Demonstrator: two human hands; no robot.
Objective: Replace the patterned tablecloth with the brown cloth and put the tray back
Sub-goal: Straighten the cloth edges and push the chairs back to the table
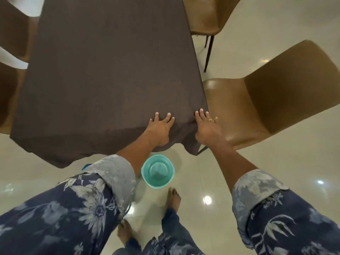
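The brown cloth (pixel 103 70) covers the whole table top and hangs over the near edge in loose folds. My left hand (pixel 160 128) lies flat on the cloth near the near right corner, fingers spread and straight. My right hand (pixel 205 126) presses flat on the cloth right at that corner, fingers straight, a ring showing on one finger. No patterned tablecloth and no tray appear in the head view.
A tan chair (pixel 276 92) stands close to the table's right side, another tan chair (pixel 206 15) further back. Chair backs (pixel 11 34) line the left side. A teal plastic bucket (pixel 157 171) sits on the glossy tiled floor just by my bare feet.
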